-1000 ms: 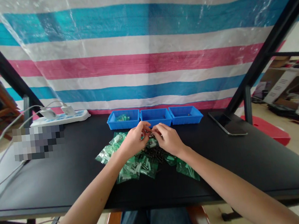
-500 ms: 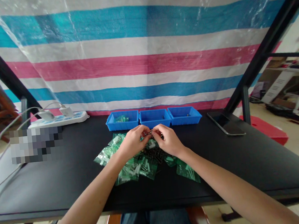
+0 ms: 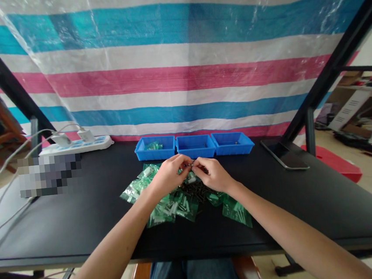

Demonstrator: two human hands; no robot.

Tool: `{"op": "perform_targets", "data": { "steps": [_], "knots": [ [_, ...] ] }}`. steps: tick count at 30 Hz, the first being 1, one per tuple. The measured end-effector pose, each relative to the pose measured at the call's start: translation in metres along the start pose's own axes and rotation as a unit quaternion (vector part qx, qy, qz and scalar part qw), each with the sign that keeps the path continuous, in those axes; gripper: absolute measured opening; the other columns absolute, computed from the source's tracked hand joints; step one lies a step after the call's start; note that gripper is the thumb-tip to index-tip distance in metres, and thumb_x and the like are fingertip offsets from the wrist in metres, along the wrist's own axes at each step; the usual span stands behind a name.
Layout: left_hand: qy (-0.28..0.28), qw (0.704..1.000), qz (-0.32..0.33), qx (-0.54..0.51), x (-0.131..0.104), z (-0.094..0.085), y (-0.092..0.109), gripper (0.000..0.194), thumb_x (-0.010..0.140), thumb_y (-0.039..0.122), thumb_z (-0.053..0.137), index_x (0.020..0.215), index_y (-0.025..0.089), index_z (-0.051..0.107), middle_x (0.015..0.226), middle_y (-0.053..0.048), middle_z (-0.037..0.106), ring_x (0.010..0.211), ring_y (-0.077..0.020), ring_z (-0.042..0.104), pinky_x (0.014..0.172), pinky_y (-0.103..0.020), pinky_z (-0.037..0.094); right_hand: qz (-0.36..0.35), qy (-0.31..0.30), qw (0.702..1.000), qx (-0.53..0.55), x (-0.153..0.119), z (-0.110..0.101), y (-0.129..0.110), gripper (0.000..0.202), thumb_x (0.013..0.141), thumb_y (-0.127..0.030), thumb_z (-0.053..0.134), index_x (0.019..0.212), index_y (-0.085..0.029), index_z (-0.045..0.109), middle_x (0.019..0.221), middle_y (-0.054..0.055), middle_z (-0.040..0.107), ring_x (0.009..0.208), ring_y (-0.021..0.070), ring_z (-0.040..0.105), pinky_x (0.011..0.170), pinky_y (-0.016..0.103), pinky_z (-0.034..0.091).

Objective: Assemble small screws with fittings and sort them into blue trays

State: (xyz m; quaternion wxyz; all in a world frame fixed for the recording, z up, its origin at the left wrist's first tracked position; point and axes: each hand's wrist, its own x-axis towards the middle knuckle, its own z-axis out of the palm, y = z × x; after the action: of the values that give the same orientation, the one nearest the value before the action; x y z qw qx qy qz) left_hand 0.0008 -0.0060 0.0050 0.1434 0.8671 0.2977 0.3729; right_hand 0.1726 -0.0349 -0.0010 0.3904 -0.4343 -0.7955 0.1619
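My left hand (image 3: 172, 172) and my right hand (image 3: 215, 174) meet fingertip to fingertip over the middle of the pile. Both are closed in a pinch around a small metal piece (image 3: 192, 163), too small and covered to tell its exact kind. Beneath them lies a heap of loose dark screws (image 3: 198, 192), partly hidden by the hands. Around it are green-tinted plastic bags (image 3: 162, 212) with white and metal pieces inside, most of them left of the heap. Another green bag (image 3: 236, 210) lies under my right wrist.
Behind the hands stand three blue trays: the left tray (image 3: 141, 151) holds a green bag, the middle tray (image 3: 194, 152) and right tray (image 3: 234, 149) a few tiny pieces. A phone (image 3: 283, 154) lies right. A power strip (image 3: 100, 142) with cables sits back left on the black table (image 3: 90, 210).
The whole view has shifted slightly, so things sit a little further right. My hands stay together over the heap, with only small finger movement.
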Motion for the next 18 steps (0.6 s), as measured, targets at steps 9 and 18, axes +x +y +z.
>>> {"op": "perform_targets", "data": {
  "steps": [9, 18],
  "knots": [
    [0.021, 1.000, -0.004, -0.001, 0.0010, -0.0007, 0.0023, 0.009, 0.079, 0.015, 0.051, 0.085, 0.016, 0.057, 0.078, -0.002, 0.061, 0.067, -0.0117, 0.056, 0.061, -0.022, 0.045, 0.034, 0.013, 0.997, 0.062, 0.0003, 0.0008, -0.0014, 0.011, 0.084, -0.025, 0.049, 0.079, -0.017, 0.054, 0.063, -0.002, 0.055, 0.055, 0.0105, 0.049, 0.052, 0.022, 0.035],
    [0.024, 1.000, -0.005, 0.001, 0.0015, -0.0001, 0.0025, 0.008, 0.079, 0.016, 0.052, 0.085, 0.016, 0.057, 0.077, -0.001, 0.061, 0.067, -0.0114, 0.056, 0.062, -0.021, 0.046, 0.063, 0.042, 0.990, 0.121, 0.0001, 0.0015, -0.0020, 0.012, 0.080, -0.026, 0.052, 0.074, -0.016, 0.054, 0.061, -0.001, 0.054, 0.055, 0.0107, 0.048, 0.050, 0.022, 0.036]
  ]
}}
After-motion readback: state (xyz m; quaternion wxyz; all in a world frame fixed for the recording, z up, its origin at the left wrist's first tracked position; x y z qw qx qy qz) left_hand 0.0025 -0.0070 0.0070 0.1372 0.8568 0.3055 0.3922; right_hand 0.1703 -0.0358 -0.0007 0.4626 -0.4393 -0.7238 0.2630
